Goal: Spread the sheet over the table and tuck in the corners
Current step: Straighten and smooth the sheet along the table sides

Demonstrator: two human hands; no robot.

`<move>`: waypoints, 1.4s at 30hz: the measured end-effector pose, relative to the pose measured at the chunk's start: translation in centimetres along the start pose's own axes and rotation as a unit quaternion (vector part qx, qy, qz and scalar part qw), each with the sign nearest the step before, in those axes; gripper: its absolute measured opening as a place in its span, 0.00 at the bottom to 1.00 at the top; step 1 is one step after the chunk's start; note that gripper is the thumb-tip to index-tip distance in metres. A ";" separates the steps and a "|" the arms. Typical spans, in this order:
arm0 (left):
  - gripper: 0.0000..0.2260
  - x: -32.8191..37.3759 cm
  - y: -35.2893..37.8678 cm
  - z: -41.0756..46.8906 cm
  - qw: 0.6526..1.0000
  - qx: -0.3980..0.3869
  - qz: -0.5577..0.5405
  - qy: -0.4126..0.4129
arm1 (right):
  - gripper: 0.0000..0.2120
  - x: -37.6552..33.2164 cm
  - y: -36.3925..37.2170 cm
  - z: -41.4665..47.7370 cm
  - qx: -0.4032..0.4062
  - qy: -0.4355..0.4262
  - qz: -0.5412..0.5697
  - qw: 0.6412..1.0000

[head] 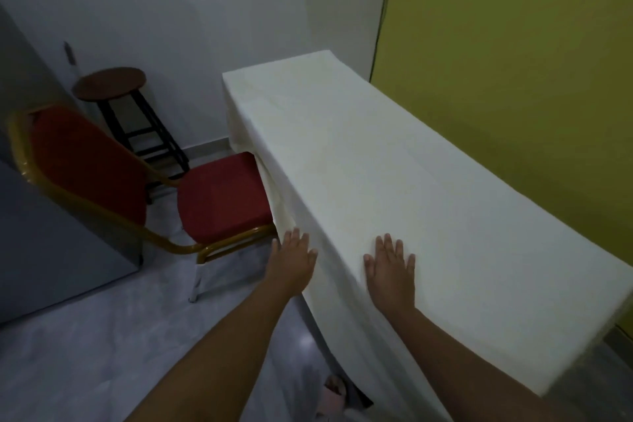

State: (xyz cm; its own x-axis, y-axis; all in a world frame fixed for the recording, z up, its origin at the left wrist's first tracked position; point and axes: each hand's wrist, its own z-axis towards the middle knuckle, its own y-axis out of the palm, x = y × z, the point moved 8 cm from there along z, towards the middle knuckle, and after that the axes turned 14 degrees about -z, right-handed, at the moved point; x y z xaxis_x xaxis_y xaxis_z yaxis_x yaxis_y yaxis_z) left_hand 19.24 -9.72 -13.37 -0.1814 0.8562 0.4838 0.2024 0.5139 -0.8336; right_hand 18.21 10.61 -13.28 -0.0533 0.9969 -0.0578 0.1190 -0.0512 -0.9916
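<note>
In the head view, a cream sheet [394,161] lies spread smooth over the top of a long table, which is hidden beneath it, and hangs down the table's sides. The right hand [390,271] rests flat on the sheet on top of the table, just inside its long edge, fingers straight and slightly apart. The left hand [293,262], fingers also straight and spread, presses the hanging cloth just over that edge. A red chair [219,195] stands against the same side of the table, with a round stool [111,82] beyond it.
</note>
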 end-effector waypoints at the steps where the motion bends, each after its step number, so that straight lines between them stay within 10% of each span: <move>1: 0.24 0.9 0.2 1.0 1.000 -0.010 0.008 0.019 | 0.26 0.7 -0.1 0.5 -0.002 0.023 0.006 1.000; 15: 0.25 3.6 -0.5 12.4 0.992 -0.056 0.039 0.111 | 0.27 5.6 -0.2 5.7 -0.001 0.145 -0.065 0.987; 34: 0.26 -8.3 -13.0 31.2 0.964 -0.078 0.110 0.230 | 0.30 -19.6 0.4 19.5 -0.003 0.124 -0.028 0.992; 42: 0.26 -10.6 -15.9 37.1 0.972 -0.061 0.097 0.207 | 0.27 -17.3 -1.1 22.4 0.011 0.192 -0.001 0.981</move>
State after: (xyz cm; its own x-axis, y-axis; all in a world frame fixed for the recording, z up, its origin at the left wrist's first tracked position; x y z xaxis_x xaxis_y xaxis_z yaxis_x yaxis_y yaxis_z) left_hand -17.80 -28.97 -15.12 0.2697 0.8722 0.4081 0.3105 0.3224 -0.8942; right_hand -3.17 -7.92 -13.79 0.3244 0.9458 -0.0127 0.0974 -0.0467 -0.9941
